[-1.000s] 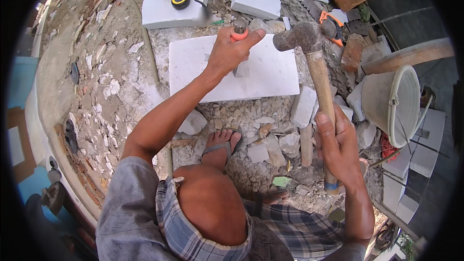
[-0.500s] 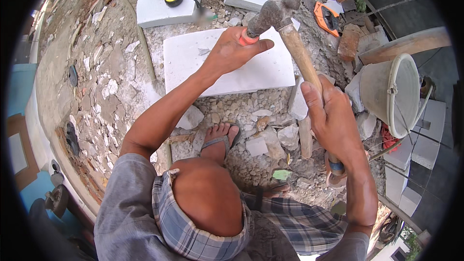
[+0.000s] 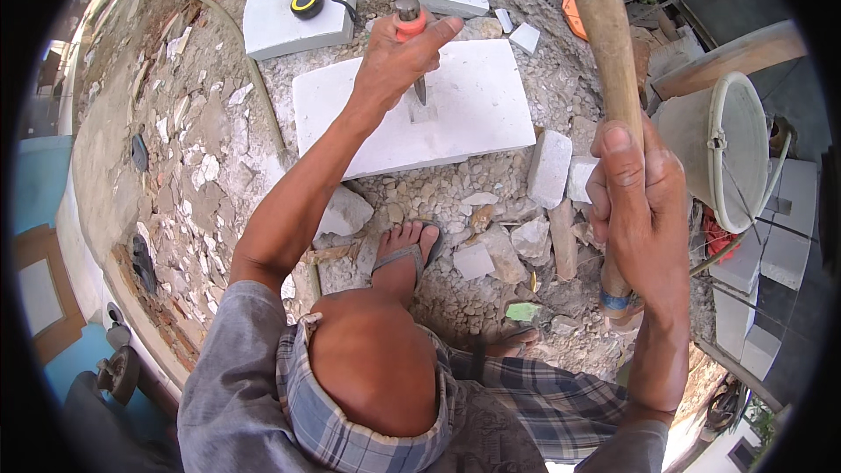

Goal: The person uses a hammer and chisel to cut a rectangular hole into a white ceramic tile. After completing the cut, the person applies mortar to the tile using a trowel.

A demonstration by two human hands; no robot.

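Observation:
My left hand (image 3: pixel 394 57) is wrapped round a chisel (image 3: pixel 420 91) with an orange grip. Its metal tip points down at a small chipped hollow in the top of a white block (image 3: pixel 477 96), and its round steel head sticks up above my fist. My right hand (image 3: pixel 639 201) grips the wooden handle of a hammer (image 3: pixel 611 52), thumb lying along the wood. The hammer's metal head is raised at the upper edge of the view, apart from the chisel and partly cut off.
Behind the block lie two smaller white blocks, the left block (image 3: pixel 272 26) carrying a yellow tape measure (image 3: pixel 307 3). An orange-handled saw (image 3: pixel 574 16) lies beyond my right arm. A pale bucket (image 3: pixel 736 149) stands at the right. Rubble (image 3: pixel 508 254) and a hose (image 3: pixel 236 31) cover the ground.
The hammer has swung up and away from the chisel's head, toward me and to the right. The chisel in my left hand now shows upright, its tip over the hollow.

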